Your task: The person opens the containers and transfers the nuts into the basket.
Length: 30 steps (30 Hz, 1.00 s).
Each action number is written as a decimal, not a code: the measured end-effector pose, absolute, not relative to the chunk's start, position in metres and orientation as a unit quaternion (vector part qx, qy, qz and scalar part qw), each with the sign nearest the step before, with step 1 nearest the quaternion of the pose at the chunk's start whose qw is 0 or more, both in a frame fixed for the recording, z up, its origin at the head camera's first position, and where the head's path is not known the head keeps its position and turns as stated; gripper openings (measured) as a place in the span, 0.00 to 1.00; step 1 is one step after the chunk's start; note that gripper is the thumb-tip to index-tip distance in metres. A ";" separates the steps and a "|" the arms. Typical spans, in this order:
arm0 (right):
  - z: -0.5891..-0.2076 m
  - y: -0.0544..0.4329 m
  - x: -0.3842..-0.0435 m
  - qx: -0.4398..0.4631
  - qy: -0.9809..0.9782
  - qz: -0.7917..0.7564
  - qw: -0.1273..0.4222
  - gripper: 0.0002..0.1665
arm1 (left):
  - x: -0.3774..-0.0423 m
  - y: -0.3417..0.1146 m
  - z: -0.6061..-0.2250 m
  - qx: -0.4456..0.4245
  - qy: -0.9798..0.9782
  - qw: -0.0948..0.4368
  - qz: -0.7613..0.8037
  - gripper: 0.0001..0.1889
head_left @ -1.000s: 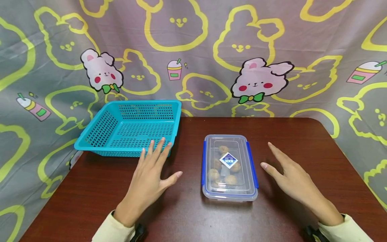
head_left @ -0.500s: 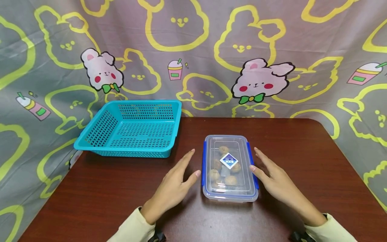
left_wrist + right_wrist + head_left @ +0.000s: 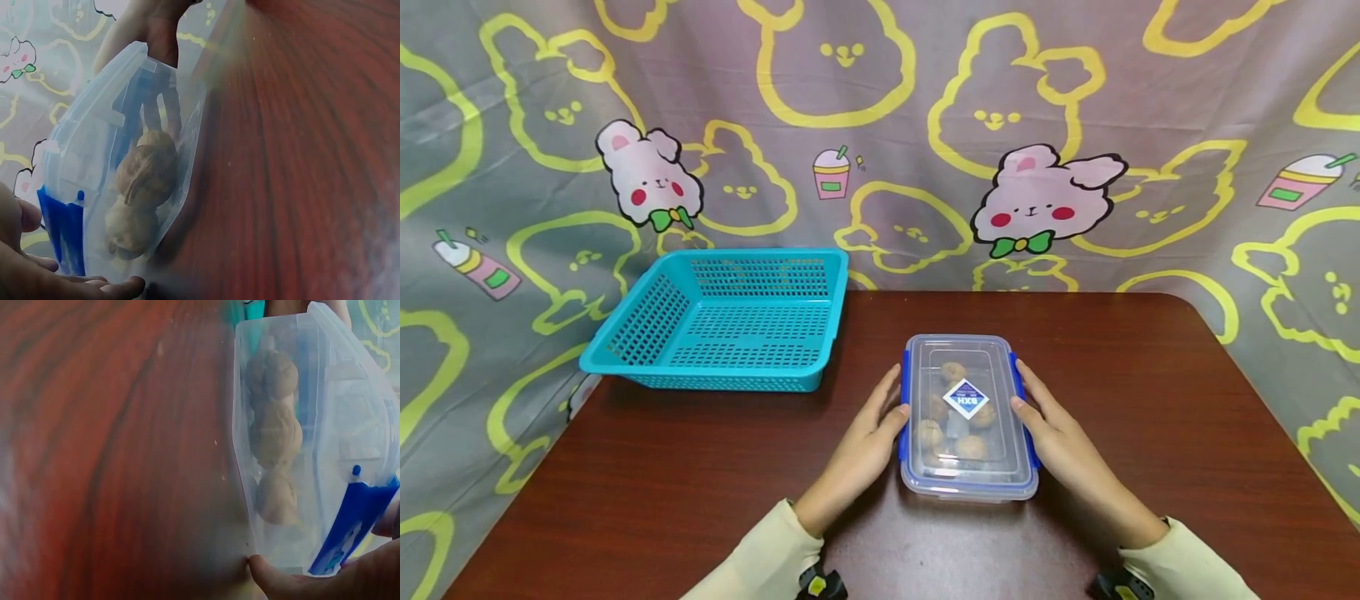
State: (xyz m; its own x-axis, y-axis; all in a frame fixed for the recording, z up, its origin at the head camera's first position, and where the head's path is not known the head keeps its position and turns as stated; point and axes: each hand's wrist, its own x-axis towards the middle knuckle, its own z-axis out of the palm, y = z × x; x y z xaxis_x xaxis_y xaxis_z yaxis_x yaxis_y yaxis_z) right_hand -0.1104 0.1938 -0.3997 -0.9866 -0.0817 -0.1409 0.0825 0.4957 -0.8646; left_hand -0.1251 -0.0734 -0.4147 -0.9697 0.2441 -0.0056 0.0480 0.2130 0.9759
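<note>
One turquoise basket (image 3: 700, 372): set left of the grip; travel that way is limited by it. One left hand (image 3: 861, 443): nearly straight fingers laid against a lidded plastic box (image 3: 996, 375). Box: placed on the table (image 3: 1135, 367) between the hands; judged stiff, light and slick, best taken low, beneath the blue clips (image 3: 353, 522), and kept level, as walnut-like pieces (image 3: 278, 434) may roll. One right hand (image 3: 1066, 440): laid likewise; nothing is pinched. Open room: found right of the grip; far table edge is seen beyond it.
</note>
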 end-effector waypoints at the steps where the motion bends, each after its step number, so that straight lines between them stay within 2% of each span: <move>1: -0.400 0.193 -0.111 0.003 0.852 -0.517 0.085 0.39 | -0.126 -0.072 -0.415 0.090 0.772 0.082 0.623 0.31; 15: -0.410 0.181 -0.110 0.019 0.760 -0.643 0.089 0.35 | -0.130 -0.056 -0.422 0.048 0.744 0.099 0.659 0.32; 30: -0.412 0.177 -0.109 0.025 0.731 -0.676 0.088 0.34 | -0.130 -0.053 -0.425 0.058 0.743 0.080 0.662 0.31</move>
